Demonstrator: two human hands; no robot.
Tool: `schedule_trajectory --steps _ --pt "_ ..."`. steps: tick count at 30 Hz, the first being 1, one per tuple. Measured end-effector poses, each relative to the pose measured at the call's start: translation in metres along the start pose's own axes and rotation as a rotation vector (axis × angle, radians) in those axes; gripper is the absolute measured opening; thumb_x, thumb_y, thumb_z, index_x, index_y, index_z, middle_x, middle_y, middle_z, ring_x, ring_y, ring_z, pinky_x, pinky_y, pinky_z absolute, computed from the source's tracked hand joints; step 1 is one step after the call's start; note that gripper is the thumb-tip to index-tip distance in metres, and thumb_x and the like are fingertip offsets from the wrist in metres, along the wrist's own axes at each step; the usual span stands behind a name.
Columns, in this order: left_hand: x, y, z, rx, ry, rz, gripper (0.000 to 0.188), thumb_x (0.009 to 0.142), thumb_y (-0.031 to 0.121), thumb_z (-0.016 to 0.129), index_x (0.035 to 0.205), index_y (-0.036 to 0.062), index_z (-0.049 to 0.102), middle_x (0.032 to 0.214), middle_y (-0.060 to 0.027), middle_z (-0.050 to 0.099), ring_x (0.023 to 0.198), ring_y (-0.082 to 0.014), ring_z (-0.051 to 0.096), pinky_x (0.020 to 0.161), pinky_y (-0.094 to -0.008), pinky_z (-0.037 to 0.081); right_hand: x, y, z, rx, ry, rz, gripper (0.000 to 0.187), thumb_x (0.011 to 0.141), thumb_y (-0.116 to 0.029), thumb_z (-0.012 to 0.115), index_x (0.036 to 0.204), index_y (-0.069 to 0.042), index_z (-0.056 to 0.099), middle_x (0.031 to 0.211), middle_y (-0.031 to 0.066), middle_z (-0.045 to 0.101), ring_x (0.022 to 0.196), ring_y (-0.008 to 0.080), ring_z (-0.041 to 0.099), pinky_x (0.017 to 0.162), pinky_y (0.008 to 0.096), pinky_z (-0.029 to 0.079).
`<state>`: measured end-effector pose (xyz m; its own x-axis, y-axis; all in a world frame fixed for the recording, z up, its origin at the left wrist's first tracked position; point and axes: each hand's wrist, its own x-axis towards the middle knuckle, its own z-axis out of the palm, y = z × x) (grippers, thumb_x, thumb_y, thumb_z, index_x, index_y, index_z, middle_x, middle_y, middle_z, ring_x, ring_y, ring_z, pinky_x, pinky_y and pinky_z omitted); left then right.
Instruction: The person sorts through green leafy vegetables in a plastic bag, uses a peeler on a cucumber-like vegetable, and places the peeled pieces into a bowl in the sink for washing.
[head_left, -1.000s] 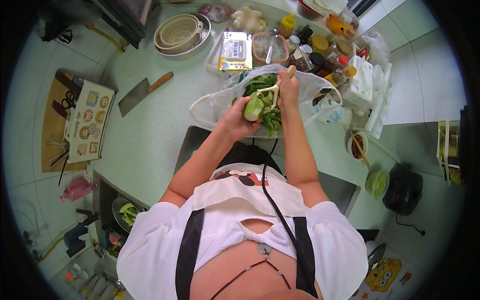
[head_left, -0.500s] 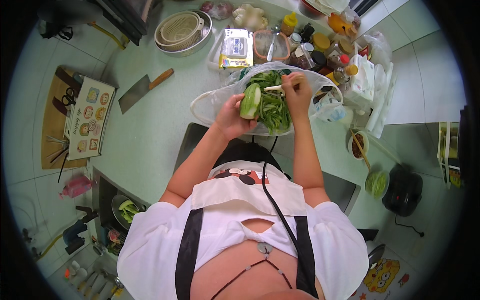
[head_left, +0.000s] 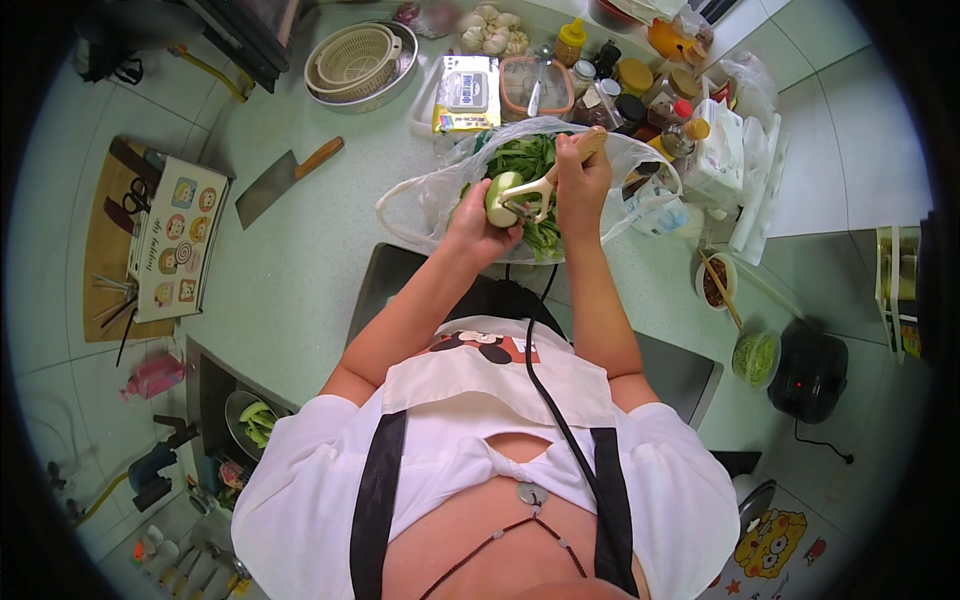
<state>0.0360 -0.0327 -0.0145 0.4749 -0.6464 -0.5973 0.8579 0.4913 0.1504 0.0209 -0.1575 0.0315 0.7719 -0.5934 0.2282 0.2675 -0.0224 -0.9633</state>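
Observation:
In my left hand (head_left: 478,228) is a short, thick, partly peeled cucumber-like vegetable (head_left: 502,190), its pale end turned toward me. My right hand (head_left: 582,195) is wrapped round the wooden handle of a peeler (head_left: 545,187). The peeler's cream head lies against the right side of the vegetable. Both hands are over an open clear plastic bag (head_left: 418,208) on the counter. Green leaves and strips (head_left: 522,157) fill the bag beneath them. Part of the vegetable is hidden by my left fingers.
A cleaver (head_left: 275,187) lies on the counter (head_left: 290,260) to the left. Behind the bag stand nested colanders (head_left: 352,60), a pack of wipes (head_left: 467,95), a lidded food box (head_left: 537,90) and several seasoning jars (head_left: 633,80). Bowls (head_left: 717,282) sit at the right.
The peeler has come down onto the vegetable, its head now turned toward it. My left hand has tilted the vegetable so its end faces me.

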Motion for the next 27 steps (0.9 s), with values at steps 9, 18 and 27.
schedule_trajectory --steps 9,18,27 --pt "0.006 -0.009 -0.005 -0.014 0.071 0.066 0.032 0.088 0.038 0.034 0.1 0.0118 0.049 0.087 -0.0062 0.054 0.072 -0.0186 0.053 0.052 -0.0275 0.043 0.001 -0.004 0.01 -0.097 -0.048 0.018 0.015 0.081 -0.017 0.055 0.075 -0.004 0.048 0.064 -0.0025 0.045 0.055 0.0043 0.04 0.05 0.0201 0.034" --pt "-0.011 -0.02 0.004 0.119 0.144 0.086 0.029 0.085 0.036 0.043 0.098 0.0116 0.049 0.082 -0.0066 0.054 0.067 -0.0194 0.052 0.048 -0.0264 0.042 0.043 0.064 -0.011 -0.09 0.099 0.035 0.019 0.078 -0.018 0.056 0.076 -0.001 0.049 0.062 0.003 0.049 0.056 0.0096 0.046 0.052 0.0261 0.038" --pt "-0.011 0.001 -0.013 0.08 0.036 0.133 0.025 0.082 0.032 0.044 0.095 0.012 0.053 0.089 -0.0045 0.057 0.077 -0.0177 0.055 0.06 -0.0316 0.045 0.031 0.042 -0.023 -0.019 0.153 0.049 0.015 0.082 -0.016 0.055 0.074 -0.006 0.047 0.059 -0.0006 0.044 0.05 0.0059 0.042 0.047 0.0215 0.034"
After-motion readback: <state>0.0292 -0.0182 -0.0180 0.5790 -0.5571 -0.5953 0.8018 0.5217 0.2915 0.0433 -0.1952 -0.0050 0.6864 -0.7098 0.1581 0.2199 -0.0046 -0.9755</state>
